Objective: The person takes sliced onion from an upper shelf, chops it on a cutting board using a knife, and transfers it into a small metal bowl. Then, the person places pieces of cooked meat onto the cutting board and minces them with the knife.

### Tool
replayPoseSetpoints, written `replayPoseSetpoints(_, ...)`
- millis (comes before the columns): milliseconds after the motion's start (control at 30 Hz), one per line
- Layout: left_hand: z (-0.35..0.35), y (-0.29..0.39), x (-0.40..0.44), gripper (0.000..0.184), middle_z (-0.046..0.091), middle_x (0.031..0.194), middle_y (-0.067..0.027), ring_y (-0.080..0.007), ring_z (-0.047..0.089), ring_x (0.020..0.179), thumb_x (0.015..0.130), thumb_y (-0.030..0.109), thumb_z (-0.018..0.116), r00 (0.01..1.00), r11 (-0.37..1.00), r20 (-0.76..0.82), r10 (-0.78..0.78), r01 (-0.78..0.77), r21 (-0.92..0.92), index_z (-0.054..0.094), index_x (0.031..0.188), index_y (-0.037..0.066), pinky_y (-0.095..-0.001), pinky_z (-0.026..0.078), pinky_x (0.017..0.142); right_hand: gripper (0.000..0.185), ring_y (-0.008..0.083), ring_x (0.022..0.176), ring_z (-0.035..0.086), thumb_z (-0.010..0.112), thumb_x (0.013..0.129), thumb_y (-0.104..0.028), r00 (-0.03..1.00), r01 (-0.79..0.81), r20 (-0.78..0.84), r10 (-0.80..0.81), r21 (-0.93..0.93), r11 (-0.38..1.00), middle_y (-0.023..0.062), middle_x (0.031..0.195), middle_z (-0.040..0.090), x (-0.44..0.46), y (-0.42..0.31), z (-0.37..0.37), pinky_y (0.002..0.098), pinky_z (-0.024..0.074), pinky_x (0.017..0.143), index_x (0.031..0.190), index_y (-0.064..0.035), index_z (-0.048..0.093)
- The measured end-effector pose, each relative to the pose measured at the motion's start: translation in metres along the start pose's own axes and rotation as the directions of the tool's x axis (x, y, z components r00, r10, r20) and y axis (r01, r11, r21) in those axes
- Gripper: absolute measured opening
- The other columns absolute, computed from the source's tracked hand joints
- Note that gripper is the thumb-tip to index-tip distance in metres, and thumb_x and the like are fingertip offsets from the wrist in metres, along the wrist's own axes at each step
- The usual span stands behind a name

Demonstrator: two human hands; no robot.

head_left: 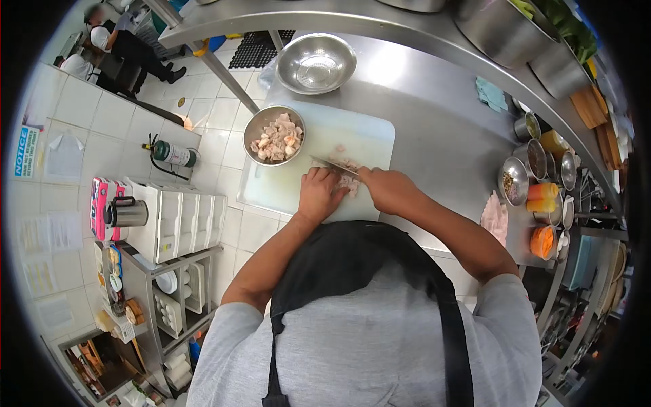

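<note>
My right hand (388, 190) grips a kitchen knife (328, 163), its blade pointing left across the cutting board (319, 115). Under and beside the blade lie small pale bits of chopped meat (350, 184). Fingers bent and drawn together, my left hand (319, 194) presses on the meat just below the blade; what lies right under the fingertips is partly hidden. At the board's upper left corner stands a steel bowl (247, 144) holding pale meat chunks (278, 139).
Beyond the board sits a steel colander-like bowl (315, 44). Small containers of ingredients (542, 197) crowd the right side, near a pink cloth (494, 218). A metal shelf (352, 18) runs overhead. Plastic drawers (183, 220) stand left; another person (125, 47) is far off.
</note>
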State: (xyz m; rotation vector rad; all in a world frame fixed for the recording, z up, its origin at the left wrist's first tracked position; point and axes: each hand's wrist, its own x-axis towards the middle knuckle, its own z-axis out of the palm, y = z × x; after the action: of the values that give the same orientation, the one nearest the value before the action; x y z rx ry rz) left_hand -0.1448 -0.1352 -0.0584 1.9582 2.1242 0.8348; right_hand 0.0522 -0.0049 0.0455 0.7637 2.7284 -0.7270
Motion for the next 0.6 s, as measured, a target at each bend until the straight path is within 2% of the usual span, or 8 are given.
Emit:
replayPoseSetpoints(67, 0.002, -0.001, 0.000, 0.033, 0.072, 0.115, -0.0054, -0.0314, 0.063, 0.113, 0.080, 0.028, 0.091, 1.000, 1.000, -0.026, 0.010, -0.010, -0.002, 0.079, 0.106, 0.011, -0.0470, 0.050, 0.094, 0.029, 0.0467, 0.098, 0.075, 0.055, 0.099, -0.003, 0.998, -0.046, 0.036, 0.046, 0.007, 0.999, 0.0268, 0.106, 0.073, -0.016, -0.003, 0.000, 0.0570, 0.0598, 0.083, 0.127, -0.0002, 0.057)
replayPoseSetpoints(167, 0.007, -0.003, -0.001, 0.032, 0.072, 0.113, -0.0052, -0.0313, 0.063, 0.113, 0.081, 0.029, 0.091, 0.998, 1.000, -0.062, 0.027, -0.027, -0.008, 0.079, 0.105, 0.010, -0.0467, 0.050, 0.094, 0.029, 0.0469, 0.095, 0.075, 0.056, 0.098, -0.002, 0.995, -0.098, 0.004, 0.098, 0.017, 0.995, 0.0261, 0.105, 0.073, -0.006, 0.002, 0.033, 0.0564, 0.0598, 0.082, 0.126, -0.0005, 0.058)
replayPoseSetpoints(367, 0.001, -0.002, 0.001, 0.033, 0.073, 0.114, -0.0050, -0.0315, 0.063, 0.112, 0.081, 0.028, 0.091, 1.000, 1.000, 0.015, -0.014, 0.014, -0.017, 0.079, 0.106, 0.010, -0.0472, 0.049, 0.094, 0.032, 0.0467, 0.099, 0.074, 0.058, 0.095, 0.000, 0.999, 0.002, 0.036, -0.002, -0.003, 1.000, 0.0276, 0.106, 0.073, -0.001, 0.000, -0.002, 0.0567, 0.0591, 0.084, 0.127, 0.0012, 0.056)
replayPoseSetpoints(467, 0.006, -0.006, -0.002, 0.033, 0.073, 0.115, -0.0050, -0.0317, 0.063, 0.112, 0.081, 0.028, 0.092, 0.999, 0.999, -0.046, 0.014, -0.016, -0.045, 0.080, 0.106, 0.011, -0.0470, 0.049, 0.093, 0.032, 0.0463, 0.101, 0.074, 0.058, 0.095, -0.001, 0.991, -0.087, 0.104, 0.083, 0.033, 0.996, 0.0284, 0.108, 0.073, -0.018, -0.001, 0.003, 0.0572, 0.0587, 0.084, 0.127, 0.0016, 0.055)
replayPoseSetpoints(600, 0.005, -0.005, 0.000, 0.036, 0.072, 0.115, -0.0065, -0.0330, 0.063, 0.114, 0.079, 0.025, 0.092, 0.999, 0.997, -0.045, 0.023, -0.026, -0.067, 0.078, 0.109, 0.011, -0.0471, 0.049, 0.096, 0.032, 0.0470, 0.102, 0.074, 0.058, 0.095, 0.000, 0.995, -0.090, 0.050, 0.086, 0.076, 0.993, 0.0284, 0.110, 0.073, 0.007, 0.011, 0.033, 0.0577, 0.0587, 0.085, 0.127, 0.0010, 0.055)
